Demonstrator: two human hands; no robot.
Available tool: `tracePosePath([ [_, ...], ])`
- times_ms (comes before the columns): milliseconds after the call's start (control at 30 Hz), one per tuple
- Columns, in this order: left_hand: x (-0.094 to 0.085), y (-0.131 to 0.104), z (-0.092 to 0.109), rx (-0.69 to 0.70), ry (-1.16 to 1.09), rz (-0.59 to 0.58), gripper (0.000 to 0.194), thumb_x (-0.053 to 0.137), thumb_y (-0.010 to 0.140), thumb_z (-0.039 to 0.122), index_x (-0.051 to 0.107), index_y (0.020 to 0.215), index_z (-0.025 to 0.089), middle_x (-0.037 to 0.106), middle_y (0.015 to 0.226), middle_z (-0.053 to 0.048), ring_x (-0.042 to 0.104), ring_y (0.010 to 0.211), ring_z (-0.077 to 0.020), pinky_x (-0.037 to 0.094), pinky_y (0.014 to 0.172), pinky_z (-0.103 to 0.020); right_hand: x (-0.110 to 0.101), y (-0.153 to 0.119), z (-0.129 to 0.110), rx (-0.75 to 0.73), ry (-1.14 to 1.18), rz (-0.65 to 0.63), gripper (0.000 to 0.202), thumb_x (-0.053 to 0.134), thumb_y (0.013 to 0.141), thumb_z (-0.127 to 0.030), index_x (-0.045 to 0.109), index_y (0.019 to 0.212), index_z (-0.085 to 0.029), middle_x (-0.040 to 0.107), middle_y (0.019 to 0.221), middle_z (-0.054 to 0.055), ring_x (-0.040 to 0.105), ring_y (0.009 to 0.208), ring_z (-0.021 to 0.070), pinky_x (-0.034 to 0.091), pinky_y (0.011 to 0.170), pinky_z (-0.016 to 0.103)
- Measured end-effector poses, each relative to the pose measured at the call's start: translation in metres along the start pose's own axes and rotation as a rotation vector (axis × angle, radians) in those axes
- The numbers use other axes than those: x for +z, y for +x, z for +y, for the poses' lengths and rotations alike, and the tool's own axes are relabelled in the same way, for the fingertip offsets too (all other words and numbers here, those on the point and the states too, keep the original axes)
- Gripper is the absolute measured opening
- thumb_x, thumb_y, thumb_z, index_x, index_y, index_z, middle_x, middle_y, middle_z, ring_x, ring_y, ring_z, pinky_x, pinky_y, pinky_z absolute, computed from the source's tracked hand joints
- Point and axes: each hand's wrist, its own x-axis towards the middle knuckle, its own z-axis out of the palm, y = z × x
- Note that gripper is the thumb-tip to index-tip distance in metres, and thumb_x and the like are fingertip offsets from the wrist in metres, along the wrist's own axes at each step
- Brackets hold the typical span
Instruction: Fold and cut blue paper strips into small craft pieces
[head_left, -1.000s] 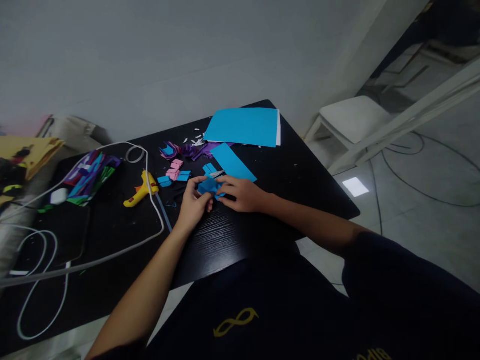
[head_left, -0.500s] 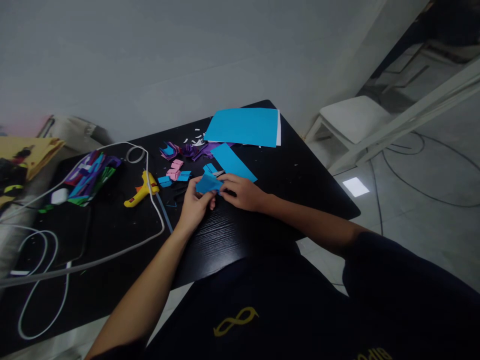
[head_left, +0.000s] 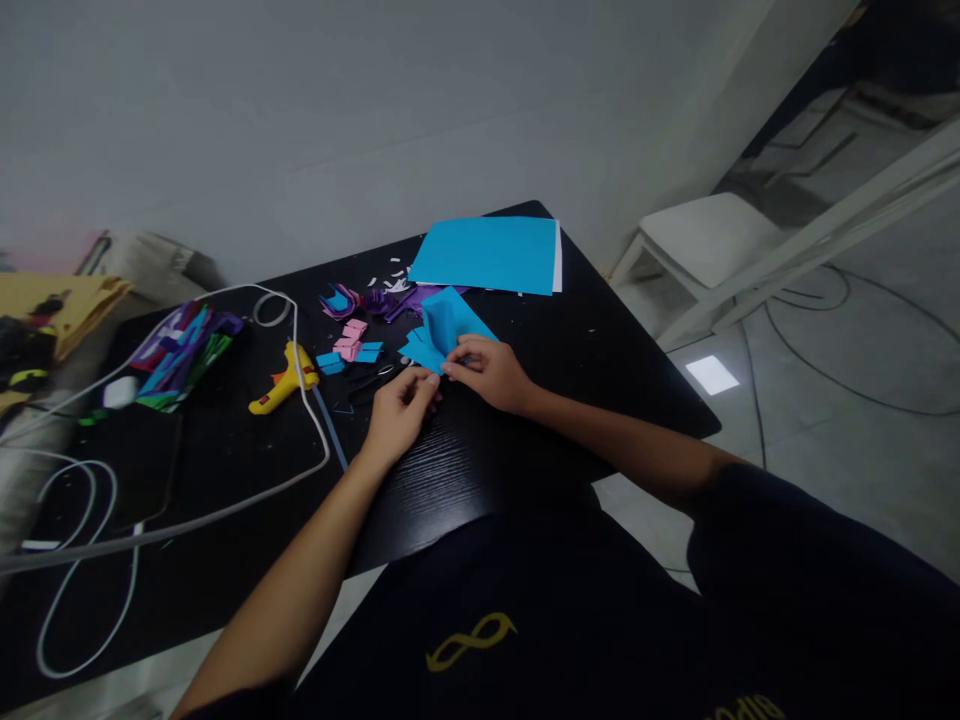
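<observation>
Both hands meet over the black table around a folded piece of blue paper (head_left: 440, 325), which now stands up and opens away from me. My left hand (head_left: 401, 408) pinches its near end between thumb and finger. Beside it, my right hand (head_left: 491, 372) grips the paper's lower right edge. A flat blue strip (head_left: 476, 323) lies just behind, partly covered by the held paper. Left of the hands are small folded blue pieces (head_left: 330, 362), pink folded pieces (head_left: 351, 340) and dark-handled scissors (head_left: 365, 383), partly hidden.
Large blue sheets (head_left: 487, 255) lie at the back of the table (head_left: 600, 370). A yellow glue gun (head_left: 281, 380), white cables (head_left: 328, 440), purple folded paper (head_left: 381, 303) and a colourful bundle (head_left: 184, 350) are to the left. A white stool (head_left: 709, 235) stands beyond the right edge.
The blue paper has swung from lying flat between the hands to upright and spread open. My left hand has shifted slightly down and right, uncovering more of the scissors.
</observation>
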Motion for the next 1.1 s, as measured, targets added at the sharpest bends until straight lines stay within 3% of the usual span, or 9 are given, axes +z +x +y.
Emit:
tracePosePath([
  [133,0.0018,0.0004,-0.001,0.021,-0.074,0.029,0.028,0.066,0.091,0.048,0.067,0.088,0.019,0.066,0.07,0.001,0.058,0.057,-0.0122,0.045,0.056,-0.023,0.0003,-0.0021,0.0001,-0.039,-0.061,-0.026,0.02,0.074,0.086,-0.036,0.074,0.086,-0.016,0.068,0.112,0.011,0.07,0.099,0.0217,0.064,0.08,0.034],
  [333,-0.0006,-0.0007,-0.0064,0.05,-0.011,0.031,0.023,0.066,0.091,0.042,0.067,0.085,0.019,0.061,0.065,0.003,0.056,0.057,-0.0119,0.043,0.056,-0.023,-0.0007,-0.004,0.0008,-0.089,-0.177,-0.088,0.013,0.072,0.087,-0.029,0.073,0.089,-0.016,0.065,0.128,0.014,0.072,0.099,0.0207,0.065,0.081,0.033],
  [700,-0.0016,-0.0007,-0.0077,0.049,0.027,0.04,0.02,0.063,0.092,0.036,0.064,0.08,0.019,0.057,0.061,0.004,0.052,0.055,-0.0115,0.04,0.054,-0.022,-0.0021,-0.0057,-0.0025,-0.168,-0.249,-0.116,0.011,0.07,0.089,-0.027,0.073,0.091,-0.017,0.065,0.129,0.014,0.071,0.104,0.0219,0.065,0.079,0.033],
  [1100,-0.0021,-0.0007,-0.0039,0.055,0.019,0.062,0.018,0.062,0.09,0.034,0.064,0.081,0.019,0.06,0.061,0.003,0.055,0.054,-0.0115,0.042,0.054,-0.023,-0.0025,-0.0057,-0.0045,-0.141,-0.26,-0.128,0.012,0.069,0.09,-0.029,0.073,0.092,-0.017,0.064,0.131,0.013,0.07,0.105,0.0212,0.064,0.08,0.032],
])
